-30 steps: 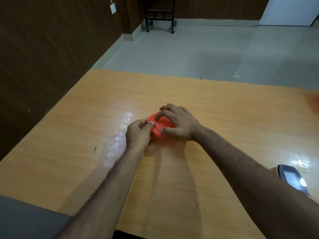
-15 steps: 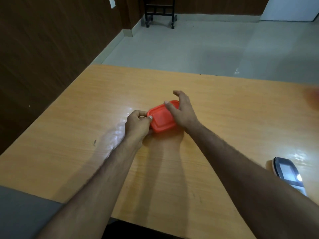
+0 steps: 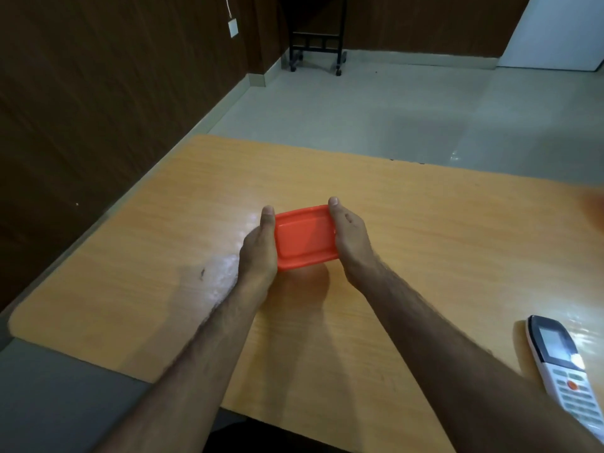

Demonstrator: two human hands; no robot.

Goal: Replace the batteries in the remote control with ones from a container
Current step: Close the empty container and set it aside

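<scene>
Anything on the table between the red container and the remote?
Only the right forearm crosses it; otherwise bare tabletop separates the red container from the remote, per the head view.

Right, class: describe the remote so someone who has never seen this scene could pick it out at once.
Start from the orange wooden table. Both hands hold a red container near its middle; go right and toward the near edge, beside the right forearm. The remote lies there flat and untouched, the only white thing on the table, with a grey screen and one orange button among pale keys.
</scene>
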